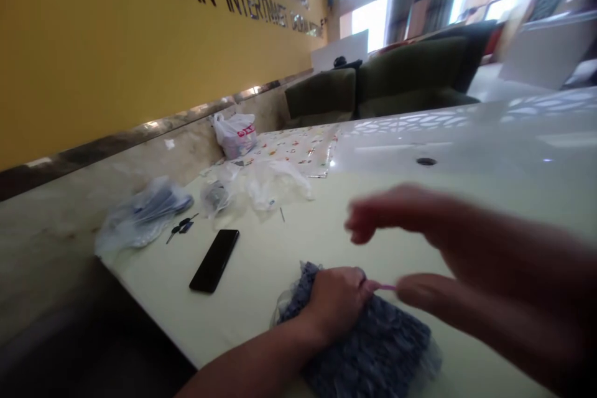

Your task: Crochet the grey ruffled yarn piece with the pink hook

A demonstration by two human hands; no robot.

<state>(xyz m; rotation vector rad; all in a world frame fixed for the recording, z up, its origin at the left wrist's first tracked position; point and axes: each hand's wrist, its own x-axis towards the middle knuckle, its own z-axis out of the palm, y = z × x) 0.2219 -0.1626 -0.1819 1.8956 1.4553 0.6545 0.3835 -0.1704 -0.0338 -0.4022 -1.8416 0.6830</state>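
Observation:
A dark blue-grey, textured piece of fabric (387, 348) with a sheer, see-through edge lies on the table close to me. My left hand (338, 301) rests on its upper part, fingers curled and closed. From the left fingertips a thin pink-purple strand (386, 287) runs toward my right thumb; whether it is thread, ribbon or a thin tool I cannot make out. My right hand (433, 242), blurred by motion, hovers above the fabric's right side. Its thumb and fingers are spread wide apart, and the thumb overlaps the strand's end.
A black phone (214, 261) lies left on the pale table (252, 323). Keys (181, 227), a plastic bag with bluish contents (149, 208) and crumpled clear plastic (275, 183) are farther back. A white carrier bag (236, 135) stands by the wall; green chairs (410, 71) are beyond.

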